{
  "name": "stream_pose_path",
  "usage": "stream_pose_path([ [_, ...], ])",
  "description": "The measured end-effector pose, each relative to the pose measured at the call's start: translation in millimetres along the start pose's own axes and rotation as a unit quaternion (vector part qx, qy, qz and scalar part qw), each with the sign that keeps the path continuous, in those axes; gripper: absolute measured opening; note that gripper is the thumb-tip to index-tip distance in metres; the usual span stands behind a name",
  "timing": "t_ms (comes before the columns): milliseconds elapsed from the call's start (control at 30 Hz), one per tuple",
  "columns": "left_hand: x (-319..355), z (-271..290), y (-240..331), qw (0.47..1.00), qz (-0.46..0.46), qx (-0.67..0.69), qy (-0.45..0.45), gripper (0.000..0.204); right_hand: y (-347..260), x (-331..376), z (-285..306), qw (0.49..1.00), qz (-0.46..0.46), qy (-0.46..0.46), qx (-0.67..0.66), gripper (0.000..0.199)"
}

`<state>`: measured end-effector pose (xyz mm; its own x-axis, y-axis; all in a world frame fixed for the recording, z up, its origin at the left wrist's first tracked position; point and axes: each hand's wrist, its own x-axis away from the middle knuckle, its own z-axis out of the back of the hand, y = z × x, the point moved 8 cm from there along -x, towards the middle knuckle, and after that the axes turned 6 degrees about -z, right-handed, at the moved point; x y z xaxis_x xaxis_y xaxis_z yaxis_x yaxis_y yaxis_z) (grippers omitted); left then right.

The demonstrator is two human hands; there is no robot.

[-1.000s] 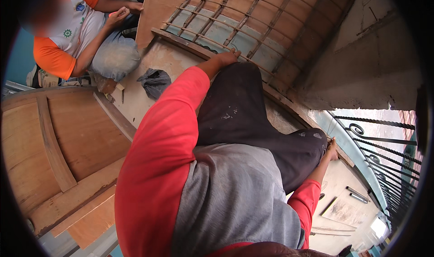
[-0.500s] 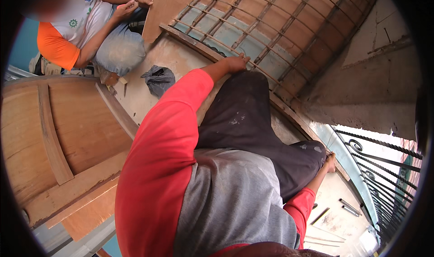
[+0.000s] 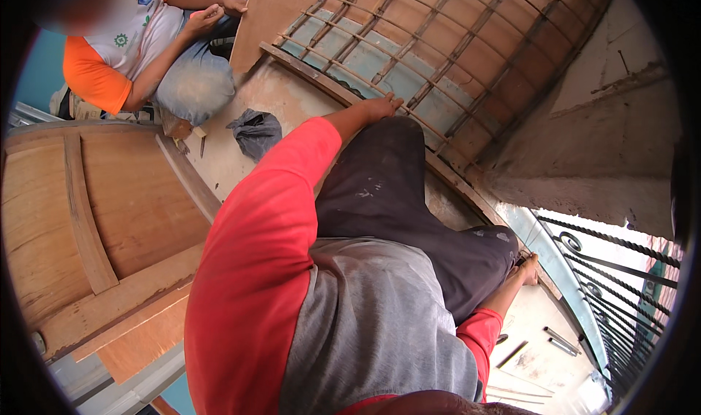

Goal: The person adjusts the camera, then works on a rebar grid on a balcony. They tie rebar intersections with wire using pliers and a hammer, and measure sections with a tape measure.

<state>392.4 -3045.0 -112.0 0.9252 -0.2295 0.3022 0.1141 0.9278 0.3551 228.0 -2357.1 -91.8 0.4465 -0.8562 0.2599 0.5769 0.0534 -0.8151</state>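
Note:
A grid of thin, rust-brown steel rods [image 3: 438,72] lies ahead of me, tied at its crossings, with brown board and a pale blue patch beneath. My left hand [image 3: 382,107] reaches to its near edge, the fingers closed around a rod there. Down by my right knee, at the lower right, my right hand [image 3: 527,270] is closed. Something dark shows at its fingers, mostly hidden by the knee, and I cannot make out what it is. A long timber strip [image 3: 314,72] runs along the near side of the grid.
At upper left a person [image 3: 157,43] in an orange and white shirt sits beside a board. A dark plastic bag [image 3: 255,132] lies on the floor. Wooden panels [image 3: 139,203] are at left. Short metal tubes [image 3: 562,340] lie near the black railing [image 3: 621,298] at right.
My right hand has shifted slightly, and a dark thing now shows at its fingers. My left hand stays at the grid's edge with a small shift of its fingers. My view has moved slightly.

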Motion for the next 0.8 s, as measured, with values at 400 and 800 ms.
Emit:
stream_pose_path([
  [400,-7,-15,-15,1.0,0.007,0.004,-0.01,0.044,-4,18,1,0.999,-0.034,-0.03,-0.019,0.083],
  [800,-8,4,1,0.998,0.022,0.058,-0.021,0.048,0,-11,4,0.998,0.004,-0.008,0.061,0.096],
])
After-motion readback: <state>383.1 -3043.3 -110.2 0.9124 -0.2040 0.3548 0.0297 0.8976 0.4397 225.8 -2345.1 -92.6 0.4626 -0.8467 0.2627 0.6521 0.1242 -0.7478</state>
